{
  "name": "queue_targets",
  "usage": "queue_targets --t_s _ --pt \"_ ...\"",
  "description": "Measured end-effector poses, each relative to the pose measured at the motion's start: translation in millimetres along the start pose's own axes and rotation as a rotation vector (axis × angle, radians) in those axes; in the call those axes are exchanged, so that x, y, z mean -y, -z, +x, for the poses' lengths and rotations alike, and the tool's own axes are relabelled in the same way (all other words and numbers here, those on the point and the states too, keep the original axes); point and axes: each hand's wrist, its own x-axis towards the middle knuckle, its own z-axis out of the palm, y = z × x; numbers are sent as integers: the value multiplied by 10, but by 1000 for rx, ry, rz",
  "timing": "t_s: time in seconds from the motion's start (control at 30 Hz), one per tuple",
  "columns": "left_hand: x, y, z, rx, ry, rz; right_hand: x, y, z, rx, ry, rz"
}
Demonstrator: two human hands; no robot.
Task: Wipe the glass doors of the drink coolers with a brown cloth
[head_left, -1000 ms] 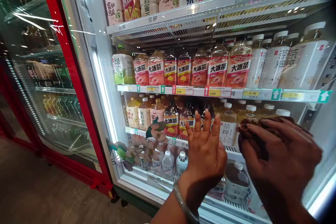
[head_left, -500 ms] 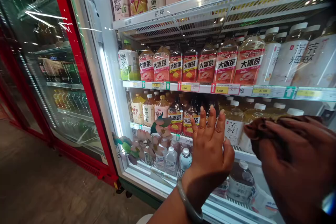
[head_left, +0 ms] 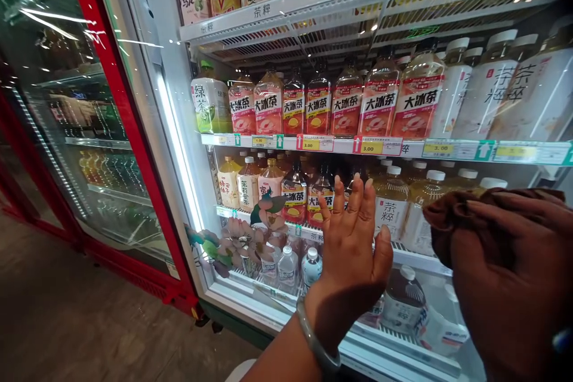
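While the left hand point(head_left: 356, 245) lies flat against the glass door point(head_left: 179, 131) of the drinks cooler, fingers spread and straight with nothing in its grasp, the right hand point(head_left: 510, 274) presses a bunched brown cloth point(head_left: 452, 224) to the same pane, at the level of the second shelf from the bottom. Right fingers are curled over the cloth, closed on it from above. Wiping well, by my judgement: keep the cloth wadded flat under the palm rather than the fingertips, work in overlapping passes, and let the braced left hand steady the door so it does not swing (a bangle point(head_left: 313, 340) sits on that wrist and should stay off the glass). A flower decal point(head_left: 250, 236) sits low on the pane left of the left hand; edges there could catch the cloth. Behind the glass, rows of red-labelled tea bottles point(head_left: 376, 107) stand above yellow price tags point(head_left: 371, 146) reading 3.00. Hard to make out: the right hand is close to the lens, dark and soft, so its thumb and how much of the cloth lies under it cannot be told. Bottles behind both hands are covered. Reflections streak the neighbouring red-framed cooler point(head_left: 111, 89), its contents dim. Top shelf bottles are cut off at the frame edge.
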Motion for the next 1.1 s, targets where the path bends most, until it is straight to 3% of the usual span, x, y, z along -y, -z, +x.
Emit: queue_targets --t_s 0.13,0.23,0.33,0.5,0.57,0.73,0.83,1.0,1.1 --pt "-17 -3 10 3 2 3 333 -138 -214 145 121 50" --pt "-22 24 21 1 -2 -15 528 -209 -371 157 176 24" --pt "-29 55 31 -4 2 -24 453 -172 -333 156 211 82" --pt "-45 62 32 20 19 -6 174 -64 -86 44 41 58" --pt "-52 51 30 24 25 -10 219 -86 -98 30 34 26" --pt "-77 29 16 30 29 -57 530 -216 -377 141 143 67" --pt "-95 62 11 7 23 -74 547 -220 -429 125 163 98" --pt "-173 177 -20 1 -60 -107 413 -123 -231 60 -36 119" --pt "-250 169 -98 58 -146 -161 487 -94 -170 9 -193 123"
